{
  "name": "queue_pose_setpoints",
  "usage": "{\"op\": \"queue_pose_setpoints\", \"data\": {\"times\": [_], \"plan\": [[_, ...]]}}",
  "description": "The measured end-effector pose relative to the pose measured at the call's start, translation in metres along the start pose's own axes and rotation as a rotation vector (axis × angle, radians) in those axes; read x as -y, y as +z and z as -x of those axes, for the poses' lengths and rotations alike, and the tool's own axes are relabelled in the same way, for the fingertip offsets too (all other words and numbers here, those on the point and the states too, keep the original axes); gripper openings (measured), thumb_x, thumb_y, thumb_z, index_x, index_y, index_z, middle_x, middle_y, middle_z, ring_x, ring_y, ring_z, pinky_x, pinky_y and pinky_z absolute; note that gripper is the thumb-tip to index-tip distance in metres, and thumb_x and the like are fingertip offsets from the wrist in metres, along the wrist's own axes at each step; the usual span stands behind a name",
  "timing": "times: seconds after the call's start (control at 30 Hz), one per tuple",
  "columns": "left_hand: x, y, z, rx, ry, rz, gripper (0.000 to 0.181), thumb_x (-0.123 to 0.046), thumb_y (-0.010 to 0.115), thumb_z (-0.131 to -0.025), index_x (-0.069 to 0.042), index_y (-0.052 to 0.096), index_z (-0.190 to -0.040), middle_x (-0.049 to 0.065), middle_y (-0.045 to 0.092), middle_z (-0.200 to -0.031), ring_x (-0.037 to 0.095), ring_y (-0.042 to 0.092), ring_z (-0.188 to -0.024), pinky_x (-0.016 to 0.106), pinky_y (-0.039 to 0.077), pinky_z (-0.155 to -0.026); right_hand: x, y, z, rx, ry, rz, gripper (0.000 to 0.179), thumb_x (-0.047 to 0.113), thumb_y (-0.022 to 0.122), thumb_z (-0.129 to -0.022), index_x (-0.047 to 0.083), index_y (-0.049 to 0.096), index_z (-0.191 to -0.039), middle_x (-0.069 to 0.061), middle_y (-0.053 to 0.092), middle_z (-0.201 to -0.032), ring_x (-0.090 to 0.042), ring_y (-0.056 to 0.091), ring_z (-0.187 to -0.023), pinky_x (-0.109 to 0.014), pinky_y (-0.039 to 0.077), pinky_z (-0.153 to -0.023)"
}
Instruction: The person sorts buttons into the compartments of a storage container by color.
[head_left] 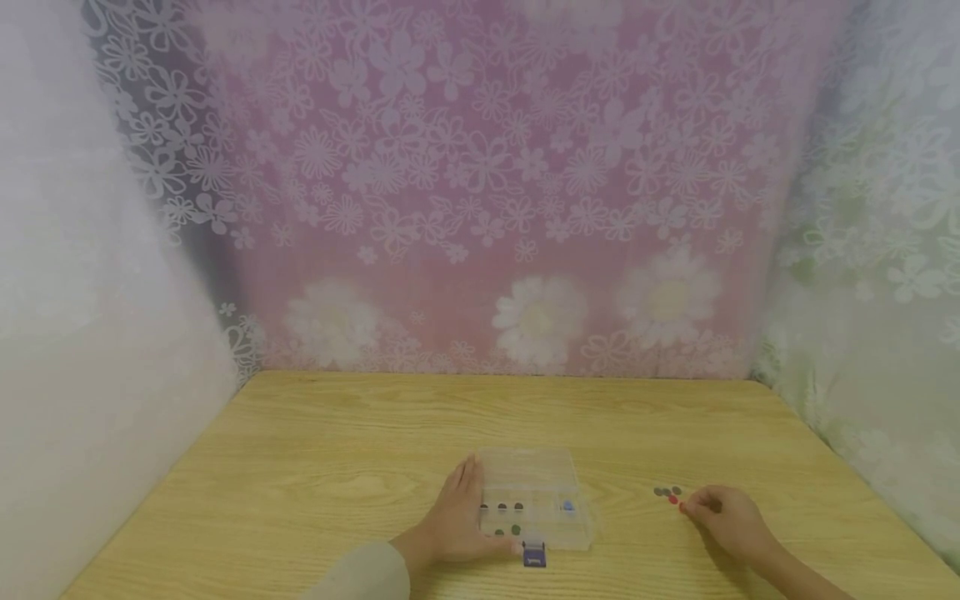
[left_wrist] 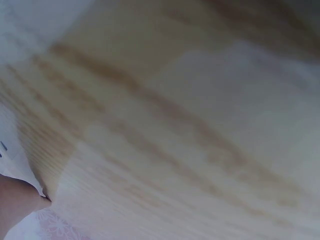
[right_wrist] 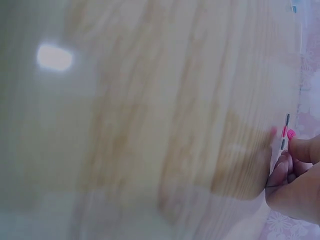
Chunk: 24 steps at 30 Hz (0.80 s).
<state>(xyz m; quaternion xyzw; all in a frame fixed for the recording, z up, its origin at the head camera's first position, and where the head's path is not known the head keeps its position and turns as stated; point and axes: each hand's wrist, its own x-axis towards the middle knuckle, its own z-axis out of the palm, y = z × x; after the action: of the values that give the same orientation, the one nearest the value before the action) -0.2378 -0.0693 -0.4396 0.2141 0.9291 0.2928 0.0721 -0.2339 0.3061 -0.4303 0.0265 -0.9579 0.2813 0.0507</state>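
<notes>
The red disc (head_left: pixel 682 507) is at the fingertips of the right hand (head_left: pixel 726 518), toward 4 o'clock from the box (head_left: pixel 561 534); whether it has cleared the counter (head_left: pixel 360 442), I cannot tell. That grip is together, thumb and finger pinching the disc. It looks small, thin and very light, probably stiff, and its smooth face may slide, so the best hold is a pinch across the rim with the tips alone (pressing flat on a face would likely just skate it along). Breakage seems unlikely; dropping it is the likelier trouble.

At 10 o'clock from it, near and in a little cluster, lie the loose discs: a second red one (head_left: pixel 672 500) and some dark grey ones (head_left: pixel 667 492).

The box is clear, probably light, brittle plastic that could shift if knocked, so its outer walls are the place to steady it. Its lid (head_left: pixel 528 468) lies back toward 12 o'clock. Inside, dark discs (head_left: pixel 502 507) sit in a row toward 9, green discs (head_left: pixel 516 530) toward 7, and a blue piece (head_left: pixel 567 506) toward 2. A purple tag (head_left: pixel 534 554) shows at 6. The left hand (head_left: pixel 459 518) rests along the 9 o'clock side, fingers straight, thumb apart along the front.
</notes>
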Motion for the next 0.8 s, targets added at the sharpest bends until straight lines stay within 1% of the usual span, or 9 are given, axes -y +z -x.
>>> {"op": "queue_pose_setpoints", "data": {"times": [0.07, 0.2, 0.27, 0.33, 0.53, 0.67, 0.8], "plan": [[0.0, 0.0, -0.001, 0.0, -0.003, 0.004, 0.119, -0.066, 0.065, -0.071, 0.004, 0.005, -0.147, 0.022, 0.002, -0.155, 0.039, 0.003, -0.143, 0.054, 0.012, -0.115, 0.0, 0.0, -0.001, 0.0, 0.008, -0.011, 0.011, 0.012, 0.063, -0.086, 0.002, 0.066, -0.081, -0.004, 0.067, -0.081, -0.012, 0.058, -0.075, -0.026, 0.05, -0.067], [0.001, 0.001, -0.001, -0.003, -0.006, 0.005, 0.12, -0.067, 0.065, -0.071, 0.003, 0.005, -0.147, 0.022, 0.002, -0.155, 0.039, 0.002, -0.143, 0.054, 0.013, -0.115, 0.001, -0.001, -0.001, -0.011, 0.01, -0.012, 0.013, 0.012, 0.063, -0.087, 0.001, 0.067, -0.082, -0.008, 0.069, -0.084, -0.026, 0.063, -0.083, -0.041, 0.052, -0.075], [0.002, 0.001, -0.002, -0.005, -0.005, 0.004, 0.12, -0.067, 0.065, -0.07, 0.003, 0.005, -0.147, 0.022, 0.002, -0.155, 0.039, 0.002, -0.143, 0.055, 0.013, -0.114, 0.002, -0.001, -0.001, -0.016, 0.016, -0.009, 0.014, 0.012, 0.063, -0.087, 0.0, 0.067, -0.082, -0.009, 0.069, -0.084, -0.028, 0.063, -0.084, -0.043, 0.051, -0.076], [0.002, 0.002, -0.002, -0.007, -0.004, 0.001, 0.12, -0.067, 0.064, -0.07, 0.003, 0.004, -0.147, 0.022, 0.002, -0.155, 0.039, 0.002, -0.143, 0.055, 0.013, -0.114, 0.004, -0.001, -0.001, -0.021, 0.021, -0.007, 0.014, 0.013, 0.063, -0.087, 0.0, 0.068, -0.083, -0.01, 0.069, -0.085, -0.028, 0.063, -0.084, -0.044, 0.051, -0.076], [0.002, 0.002, -0.002, -0.014, 0.006, -0.01, 0.12, -0.067, 0.065, -0.07, 0.004, 0.005, -0.147, 0.023, 0.002, -0.155, 0.04, 0.003, -0.143, 0.055, 0.013, -0.114, 0.01, -0.002, 0.0, -0.022, 0.033, -0.017, 0.02, 0.019, 0.065, -0.086, -0.001, 0.068, -0.085, -0.011, 0.07, -0.085, -0.027, 0.063, -0.083, -0.04, 0.052, -0.074], [0.002, 0.002, -0.002, -0.014, 0.008, -0.017, 0.12, -0.066, 0.065, -0.071, 0.005, 0.006, -0.147, 0.024, 0.003, -0.155, 0.04, 0.003, -0.143, 0.054, 0.014, -0.115, 0.014, -0.001, 0.0, -0.01, 0.06, -0.057, 0.024, 0.021, 0.065, -0.086, -0.003, 0.068, -0.087, -0.013, 0.07, -0.086, -0.029, 0.063, -0.085, -0.042, 0.052, -0.075], [0.001, 0.001, -0.001, -0.013, 0.008, -0.015, 0.12, -0.066, 0.066, -0.071, 0.005, 0.006, -0.146, 0.024, 0.002, -0.155, 0.04, 0.004, -0.143, 0.054, 0.014, -0.115, 0.017, 0.001, 0.0, -0.011, 0.076, -0.091, 0.022, 0.02, 0.065, -0.086, -0.002, 0.068, -0.086, -0.013, 0.071, -0.086, -0.027, 0.064, -0.085, -0.039, 0.053, -0.074]]}}
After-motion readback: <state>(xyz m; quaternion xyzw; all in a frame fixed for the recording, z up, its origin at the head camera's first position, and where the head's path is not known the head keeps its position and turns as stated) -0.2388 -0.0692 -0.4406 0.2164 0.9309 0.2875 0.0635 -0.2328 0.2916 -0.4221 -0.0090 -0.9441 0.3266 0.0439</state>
